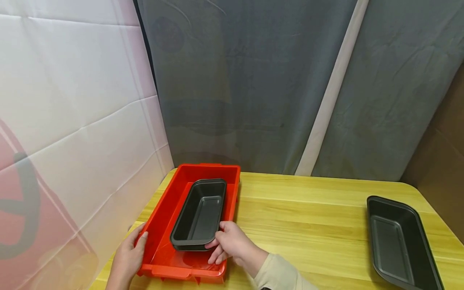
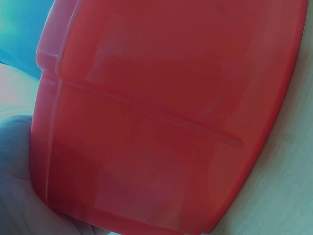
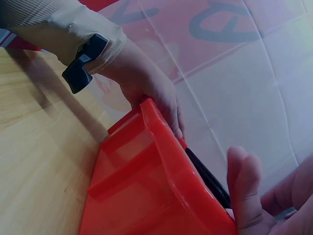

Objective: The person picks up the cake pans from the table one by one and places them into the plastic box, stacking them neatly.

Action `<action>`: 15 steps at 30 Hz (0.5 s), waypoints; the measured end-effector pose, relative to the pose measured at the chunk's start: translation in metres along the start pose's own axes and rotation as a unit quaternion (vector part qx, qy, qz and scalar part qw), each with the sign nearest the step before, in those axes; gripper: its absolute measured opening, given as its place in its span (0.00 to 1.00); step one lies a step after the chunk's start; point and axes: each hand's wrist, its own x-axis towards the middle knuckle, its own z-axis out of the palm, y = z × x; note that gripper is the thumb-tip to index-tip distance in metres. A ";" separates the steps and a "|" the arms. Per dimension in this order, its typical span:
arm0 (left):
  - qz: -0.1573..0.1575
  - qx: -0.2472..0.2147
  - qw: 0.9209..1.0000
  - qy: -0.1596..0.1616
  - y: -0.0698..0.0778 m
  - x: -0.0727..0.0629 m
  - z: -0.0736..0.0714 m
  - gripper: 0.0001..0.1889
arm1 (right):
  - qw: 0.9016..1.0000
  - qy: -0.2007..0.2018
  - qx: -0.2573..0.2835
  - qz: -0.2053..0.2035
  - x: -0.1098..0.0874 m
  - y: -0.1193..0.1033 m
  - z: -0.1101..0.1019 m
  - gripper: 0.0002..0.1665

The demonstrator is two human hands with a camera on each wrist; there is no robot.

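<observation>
A black loaf pan lies lengthwise inside a red plastic tray at the left of the table. My left hand grips the tray's left rim near its front corner, the thumb over the edge; the left wrist view shows the tray wall filling most of the frame. At the pan's near right corner is my right hand, its index fingertip right at the rim and the other fingers hanging loosely over the tray. From the right wrist, a strip of dark pan rim shows beside raised fingers.
A second black loaf pan stands on the wooden table at the far right. White printed fabric walls the left side, a grey curtain hangs behind, and a brown panel closes the right.
</observation>
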 end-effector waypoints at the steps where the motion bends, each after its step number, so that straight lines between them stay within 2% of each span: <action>1: 0.000 -0.001 1.000 -0.001 0.000 0.000 0.000 0.31 | 1.000 -0.001 -0.003 0.002 0.000 0.000 0.000 0.18; 8: -0.006 0.002 1.000 -0.007 0.001 0.001 0.000 0.31 | 1.000 -0.009 -0.019 0.008 -0.001 0.001 -0.001 0.17; 15: -0.016 0.001 1.000 -0.012 0.001 0.004 0.000 0.32 | 1.000 -0.016 -0.011 0.014 -0.004 0.000 -0.001 0.19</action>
